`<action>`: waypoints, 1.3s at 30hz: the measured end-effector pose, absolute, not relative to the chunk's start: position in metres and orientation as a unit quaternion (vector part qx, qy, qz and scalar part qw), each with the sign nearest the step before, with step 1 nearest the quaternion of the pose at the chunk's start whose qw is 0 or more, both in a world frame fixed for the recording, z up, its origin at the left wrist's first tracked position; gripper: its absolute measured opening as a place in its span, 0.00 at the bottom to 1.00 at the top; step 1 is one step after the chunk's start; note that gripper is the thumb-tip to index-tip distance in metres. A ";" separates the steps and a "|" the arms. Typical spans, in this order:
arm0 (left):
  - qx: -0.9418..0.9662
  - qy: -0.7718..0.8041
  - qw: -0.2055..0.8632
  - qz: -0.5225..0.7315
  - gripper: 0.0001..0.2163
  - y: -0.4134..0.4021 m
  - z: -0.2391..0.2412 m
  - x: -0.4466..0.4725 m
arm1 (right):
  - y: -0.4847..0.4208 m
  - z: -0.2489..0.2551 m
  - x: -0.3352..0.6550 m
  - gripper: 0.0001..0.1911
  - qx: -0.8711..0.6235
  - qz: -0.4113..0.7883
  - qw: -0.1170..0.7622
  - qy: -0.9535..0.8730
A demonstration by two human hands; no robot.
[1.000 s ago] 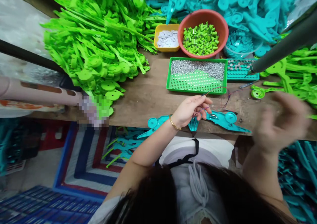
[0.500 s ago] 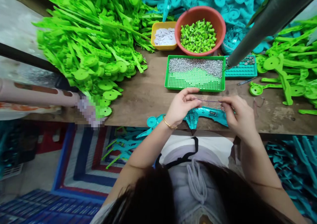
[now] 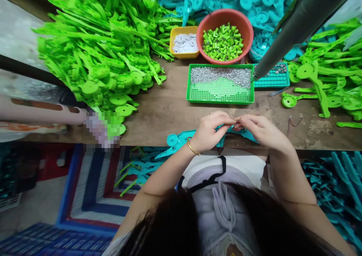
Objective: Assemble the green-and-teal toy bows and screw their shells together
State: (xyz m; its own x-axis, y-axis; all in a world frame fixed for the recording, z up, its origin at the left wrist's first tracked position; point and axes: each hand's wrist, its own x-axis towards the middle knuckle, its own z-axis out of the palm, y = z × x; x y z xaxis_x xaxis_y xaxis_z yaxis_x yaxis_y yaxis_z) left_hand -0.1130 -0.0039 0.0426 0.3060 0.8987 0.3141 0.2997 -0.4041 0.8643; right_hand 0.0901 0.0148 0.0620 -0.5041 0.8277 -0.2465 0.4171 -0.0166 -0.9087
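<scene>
My left hand [image 3: 211, 130] and my right hand [image 3: 259, 129] meet fingertip to fingertip over a teal plastic toy part [image 3: 181, 138] lying at the near edge of the wooden table [image 3: 169, 110]. Both hands are closed in a pinch. Their fingers cover the middle of the teal part; whatever small thing they pinch there is hidden. A gold bracelet sits on my left wrist.
A green tray of small metal pins [image 3: 220, 83] lies just beyond my hands. Behind it stand an orange bowl of green pieces [image 3: 224, 37] and a yellow tub [image 3: 185, 41]. Green parts [image 3: 107, 48] pile at left, more at right [image 3: 325, 82]. A grey pole [image 3: 294, 25] slants over the table.
My right hand swung in from the right and joined the left; a thin wire was stretched between them half a second ago. Now both hands have closed together over the teal part.
</scene>
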 end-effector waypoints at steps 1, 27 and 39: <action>0.738 0.399 0.344 0.421 0.08 -0.005 0.043 -0.115 | 0.017 0.058 0.090 0.31 -0.434 0.615 0.207 -0.625; 0.834 0.394 0.129 0.364 0.05 -0.002 0.055 -0.154 | 0.006 0.062 0.083 0.14 -0.426 0.810 0.227 -0.331; 0.456 0.358 0.672 0.461 0.10 -0.013 0.028 -0.131 | -0.003 0.043 0.063 0.08 -0.484 0.366 0.292 -0.739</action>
